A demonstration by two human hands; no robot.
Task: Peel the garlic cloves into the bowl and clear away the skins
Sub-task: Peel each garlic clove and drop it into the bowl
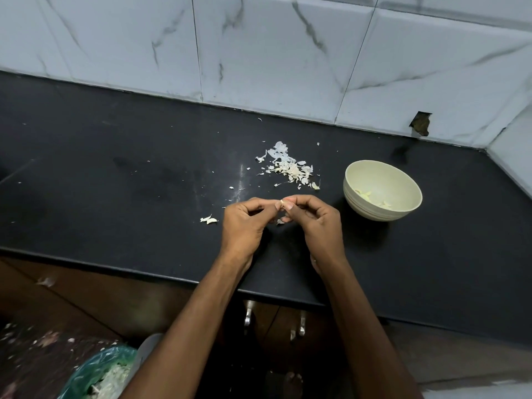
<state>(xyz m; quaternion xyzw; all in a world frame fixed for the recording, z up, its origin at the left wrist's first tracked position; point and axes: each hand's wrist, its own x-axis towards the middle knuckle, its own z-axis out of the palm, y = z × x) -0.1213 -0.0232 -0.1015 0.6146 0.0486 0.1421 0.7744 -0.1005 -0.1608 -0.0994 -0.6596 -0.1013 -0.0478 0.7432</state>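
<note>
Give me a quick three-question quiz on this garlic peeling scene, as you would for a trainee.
1. True or false: both hands, left hand and right hand, pinch one garlic clove.
2. The bowl sits on which side of the hands? A) left B) right
3. What lies heaped on the counter beyond the hands?

Key: 1 true; 2 B; 3 the garlic skins.

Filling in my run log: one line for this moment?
stage: peeling | left hand and right hand: pinch small garlic clove | pale green bowl: some peeled cloves | skins: on counter
</note>
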